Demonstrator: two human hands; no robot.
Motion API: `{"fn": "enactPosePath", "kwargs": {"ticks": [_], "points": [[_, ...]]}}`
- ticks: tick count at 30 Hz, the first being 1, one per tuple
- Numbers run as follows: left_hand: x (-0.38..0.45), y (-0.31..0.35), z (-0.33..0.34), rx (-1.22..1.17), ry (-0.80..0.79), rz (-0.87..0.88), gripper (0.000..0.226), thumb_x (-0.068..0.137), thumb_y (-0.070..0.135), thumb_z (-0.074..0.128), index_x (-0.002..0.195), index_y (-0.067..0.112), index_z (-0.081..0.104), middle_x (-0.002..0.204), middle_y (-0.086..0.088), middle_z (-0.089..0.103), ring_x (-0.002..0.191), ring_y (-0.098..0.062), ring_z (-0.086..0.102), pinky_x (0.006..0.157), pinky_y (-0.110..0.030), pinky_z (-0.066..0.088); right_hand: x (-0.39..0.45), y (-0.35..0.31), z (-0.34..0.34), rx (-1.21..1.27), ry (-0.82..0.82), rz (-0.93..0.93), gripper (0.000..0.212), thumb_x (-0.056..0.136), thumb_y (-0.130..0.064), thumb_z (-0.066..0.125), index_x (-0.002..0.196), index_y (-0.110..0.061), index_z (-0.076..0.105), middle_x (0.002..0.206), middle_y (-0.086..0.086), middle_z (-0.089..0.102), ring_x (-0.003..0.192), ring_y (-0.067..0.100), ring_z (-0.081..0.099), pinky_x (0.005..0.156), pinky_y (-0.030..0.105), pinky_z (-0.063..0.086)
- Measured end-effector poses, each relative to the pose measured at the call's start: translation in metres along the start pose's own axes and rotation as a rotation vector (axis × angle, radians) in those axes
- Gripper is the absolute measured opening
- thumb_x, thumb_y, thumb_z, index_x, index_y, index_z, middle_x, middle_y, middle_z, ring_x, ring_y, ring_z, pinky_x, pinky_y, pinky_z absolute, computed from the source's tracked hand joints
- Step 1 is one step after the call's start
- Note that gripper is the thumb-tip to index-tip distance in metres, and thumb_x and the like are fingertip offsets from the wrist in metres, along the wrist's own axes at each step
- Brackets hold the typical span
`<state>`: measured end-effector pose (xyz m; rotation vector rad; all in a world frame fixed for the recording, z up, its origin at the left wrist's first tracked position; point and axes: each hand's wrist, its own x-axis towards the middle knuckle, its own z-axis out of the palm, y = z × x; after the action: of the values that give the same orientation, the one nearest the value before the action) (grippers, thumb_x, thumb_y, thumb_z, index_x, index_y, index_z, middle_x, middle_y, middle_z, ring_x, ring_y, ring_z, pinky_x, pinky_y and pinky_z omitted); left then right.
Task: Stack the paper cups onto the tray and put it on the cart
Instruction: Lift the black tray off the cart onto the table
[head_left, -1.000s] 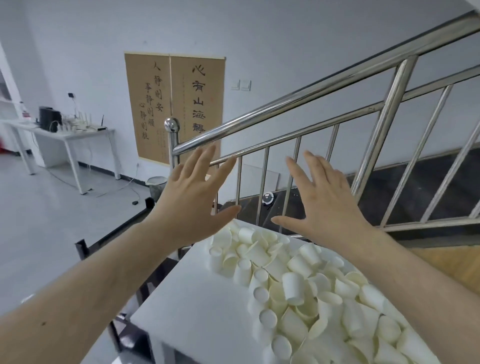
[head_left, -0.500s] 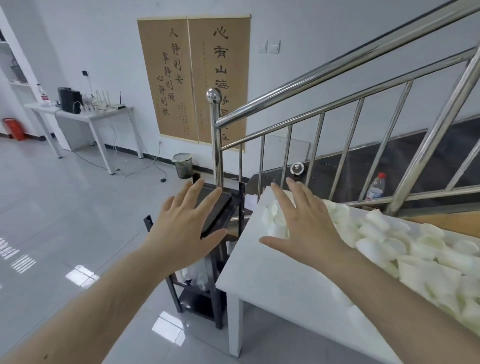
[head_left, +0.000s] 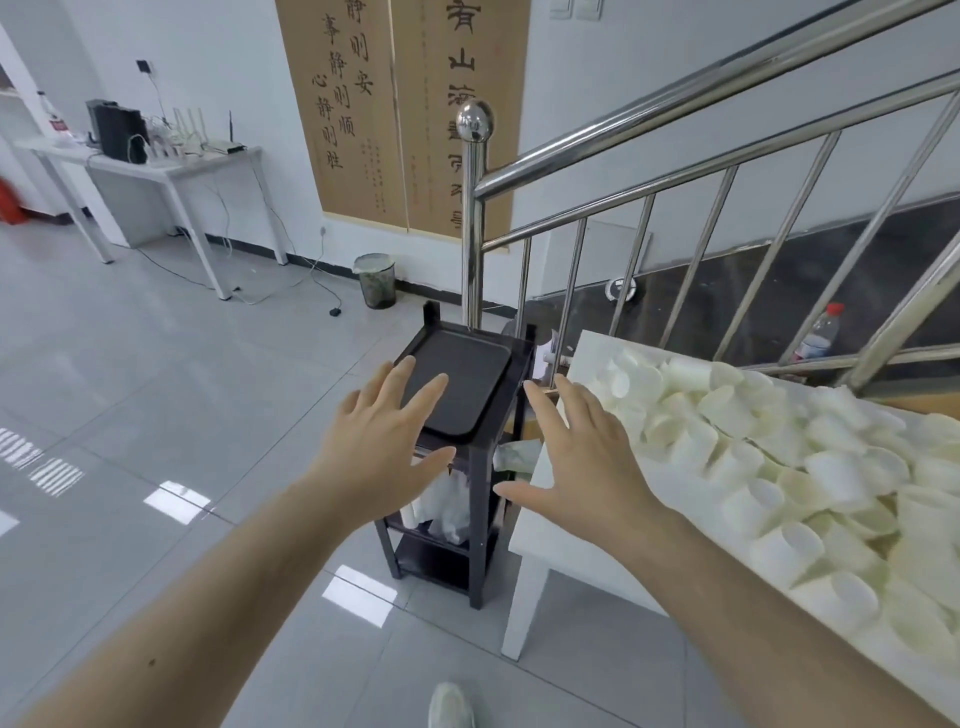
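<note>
1 white table (head_left: 571, 525) fills the right side, and too many loose paper cups (head_left: 779, 447) to count, several dozen at least, lie heaped across its top toward the right. 1 black cart (head_left: 480, 447) stands just left of the table's far corner, with 1 dark tray (head_left: 460, 374) lying flat on its top shelf, holding no cups. 2 bare hands reach forward with fingers spread and gripping nothing: the left hand (head_left: 382, 441) hovers over the tray's near-left edge, and the right hand (head_left: 576, 457) hovers over the table's left edge, just right of the cart. The cups lie to the right of the right hand, apart from it. 1 shoe (head_left: 451, 705) shows at the near edge.
</note>
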<state>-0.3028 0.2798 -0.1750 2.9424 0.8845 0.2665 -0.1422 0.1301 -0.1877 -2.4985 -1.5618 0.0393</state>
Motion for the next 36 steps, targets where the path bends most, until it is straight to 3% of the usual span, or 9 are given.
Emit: {"fn": "enactPosePath", "kwargs": {"ticks": [7, 18, 27, 36], "points": [[0.053, -0.07, 0.026, 0.016, -0.074, -0.04, 0.073, 0.091, 0.056, 0.044, 0.15, 0.031, 0.01, 0.159, -0.005, 0.002, 0.147, -0.027, 0.0, 0.116, -0.043, 0.014, 0.078, -0.01, 0.043, 0.056, 0.01, 0.07, 0.105, 0.077, -0.071, 0.058, 0.155, -0.025, 0.007, 0.16, 0.008, 0.009, 0.147, 0.026, 0.009, 0.117, 0.046, 0.023], [0.172, -0.167, 0.057, -0.006, -0.244, -0.011, 0.072, 0.093, 0.053, 0.044, 0.151, 0.029, 0.009, 0.159, -0.004, 0.0, 0.146, -0.024, 0.002, 0.114, -0.042, 0.02, 0.206, -0.032, 0.099, 0.129, -0.108, 0.235, 0.094, 0.087, -0.07, 0.046, 0.154, -0.024, -0.001, 0.161, 0.009, 0.003, 0.148, 0.026, 0.003, 0.119, 0.042, 0.018], [0.274, -0.184, 0.092, -0.045, -0.316, 0.166, 0.069, 0.093, 0.05, 0.045, 0.15, 0.028, 0.011, 0.159, -0.006, 0.003, 0.145, -0.026, 0.008, 0.112, -0.043, 0.024, 0.263, -0.039, 0.115, 0.205, -0.15, 0.433, 0.09, 0.09, -0.064, 0.047, 0.155, -0.024, -0.001, 0.161, 0.011, 0.002, 0.148, 0.027, 0.005, 0.115, 0.041, 0.023], [0.38, -0.21, 0.139, -0.017, -0.446, 0.445, 0.068, 0.093, 0.048, 0.045, 0.15, 0.027, 0.014, 0.159, -0.006, 0.006, 0.144, -0.029, 0.014, 0.108, -0.044, 0.032, 0.314, -0.064, 0.149, 0.242, -0.181, 0.839, 0.089, 0.091, -0.064, 0.044, 0.155, -0.021, -0.001, 0.16, 0.013, 0.006, 0.146, 0.031, 0.013, 0.108, 0.043, 0.036]]}}
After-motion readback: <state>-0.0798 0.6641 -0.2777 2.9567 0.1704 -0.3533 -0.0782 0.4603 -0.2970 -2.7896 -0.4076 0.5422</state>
